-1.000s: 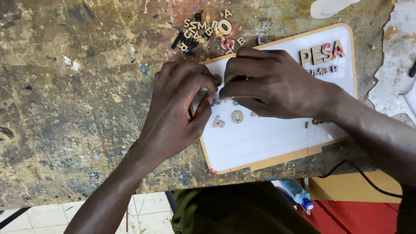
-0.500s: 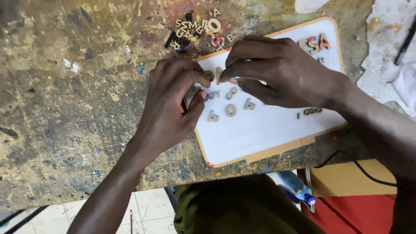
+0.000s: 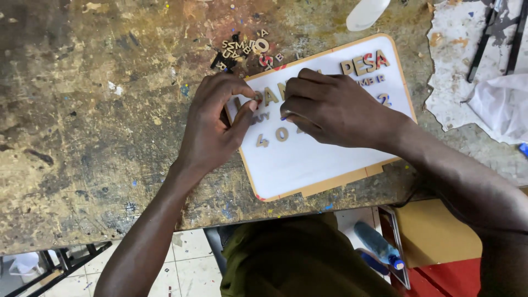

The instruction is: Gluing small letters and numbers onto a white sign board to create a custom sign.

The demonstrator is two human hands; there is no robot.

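Observation:
A white board with a tan wooden rim lies on a worn, paint-stained workbench. Small wooden letters and digits are stuck on its face in rows. My left hand rests at the board's left edge, thumb and forefinger pinching a small wooden piece. My right hand lies palm-down over the board's middle and covers part of the lettering; its fingertips touch the surface near the left hand. Whether it holds anything I cannot tell.
A loose heap of spare wooden letters sits just beyond the board's far left corner. A white plastic object lies at the far edge. Crumpled white cloth and dark metal bars are at the right. A blue bottle lies below the bench.
Both hands have stayed over the board's upper left. The left fingers have shifted from the board's edge onto a small piece in the top row; more letters show there now.

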